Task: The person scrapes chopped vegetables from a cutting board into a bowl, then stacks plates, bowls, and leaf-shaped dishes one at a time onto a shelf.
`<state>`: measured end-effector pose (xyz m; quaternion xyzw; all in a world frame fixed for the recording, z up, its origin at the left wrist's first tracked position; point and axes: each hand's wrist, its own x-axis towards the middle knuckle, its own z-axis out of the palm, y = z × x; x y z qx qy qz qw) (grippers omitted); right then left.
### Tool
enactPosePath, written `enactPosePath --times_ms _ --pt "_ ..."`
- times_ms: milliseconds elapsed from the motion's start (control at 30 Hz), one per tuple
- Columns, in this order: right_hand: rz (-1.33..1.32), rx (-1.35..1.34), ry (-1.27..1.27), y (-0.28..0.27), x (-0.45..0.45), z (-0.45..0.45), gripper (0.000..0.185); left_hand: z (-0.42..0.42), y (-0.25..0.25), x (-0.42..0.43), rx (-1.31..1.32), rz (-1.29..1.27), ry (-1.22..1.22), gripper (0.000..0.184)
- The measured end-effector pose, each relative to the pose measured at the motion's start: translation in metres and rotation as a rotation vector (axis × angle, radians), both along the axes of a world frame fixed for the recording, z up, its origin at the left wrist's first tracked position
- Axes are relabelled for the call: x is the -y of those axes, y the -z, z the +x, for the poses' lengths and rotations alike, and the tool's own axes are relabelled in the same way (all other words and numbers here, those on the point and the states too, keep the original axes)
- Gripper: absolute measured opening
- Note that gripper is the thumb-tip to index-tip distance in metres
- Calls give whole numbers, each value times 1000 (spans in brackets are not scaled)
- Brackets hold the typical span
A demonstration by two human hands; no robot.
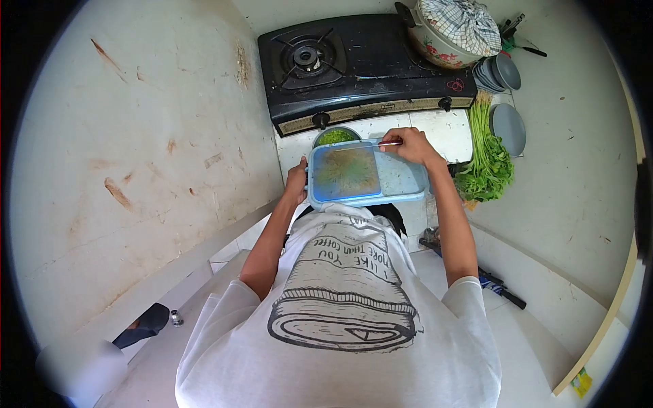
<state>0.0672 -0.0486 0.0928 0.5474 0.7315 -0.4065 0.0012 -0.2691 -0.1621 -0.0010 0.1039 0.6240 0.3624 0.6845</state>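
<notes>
My left hand [296, 181] grips the left edge of a light blue cutting board [403, 178], which is tilted close to my body. Its left part has a darker blue panel [345, 178] with brownish-green stains. In my right hand [412, 145] is a knife [389, 143] with a dark red handle; its thin blade points left across the upper part of the board. Just beyond the board stands a bowl [318, 139] holding finely chopped greens [336, 137]. The board's near edge covers part of my shirt, and the bowl's near side is hidden.
A black two-burner stove [371, 58] fills the back, with a cloth-topped pot [445, 51] on its right burner. Leafy green stalks [484, 153] lie to the right, beside a grey plate [509, 129] and stacked grey bowls [495, 72]. Walls [149, 136] close in both sides.
</notes>
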Motion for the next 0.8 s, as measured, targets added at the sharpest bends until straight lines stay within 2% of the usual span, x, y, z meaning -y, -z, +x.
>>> enactPosePath --times_ms 200,300,400,600,800 --pt "177 166 8 -3 -2 -24 37 7 -11 -4 -33 -12 -3 51" --pt "105 51 4 -9 -9 -32 38 5 -10 -3 -24 8 -2 50" --pt "96 90 -82 -10 -10 -41 38 3 -6 -4 -13 26 16 49" --pt "169 119 30 -5 -11 -53 37 1 -2 -4 -8 36 -8 49" --pt "146 128 -61 -10 -4 -55 37 -6 17 -5 0 52 39 51"
